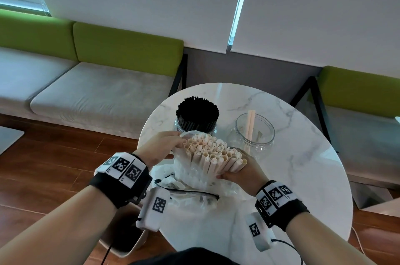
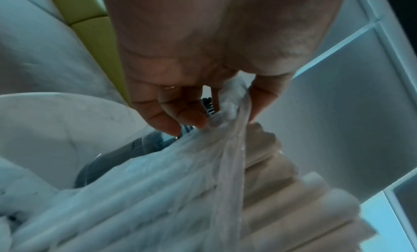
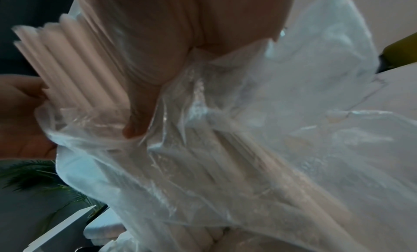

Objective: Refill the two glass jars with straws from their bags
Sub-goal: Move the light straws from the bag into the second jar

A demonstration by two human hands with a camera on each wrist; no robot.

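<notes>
A bundle of cream paper straws (image 1: pixel 213 154) stands half out of a clear plastic bag (image 1: pixel 190 174) over the near part of the round marble table (image 1: pixel 303 163). My left hand (image 1: pixel 171 145) pinches the bag's edge (image 2: pixel 234 98) beside the straw tops (image 2: pixel 293 198). My right hand (image 1: pixel 240 170) grips the bundle (image 3: pixel 74 65) from the right, partly through the plastic (image 3: pixel 248 148). Behind stand a glass jar packed with black straws (image 1: pixel 197 113) and a nearly empty glass jar (image 1: pixel 255 134) holding two cream straws.
More crumpled clear plastic (image 1: pixel 190 194) with a dark edge lies on the table under my wrists. Grey benches with green backs (image 1: pixel 127 48) run along the wall. A white chair seat (image 1: pixel 129 241) sits at the table's near left.
</notes>
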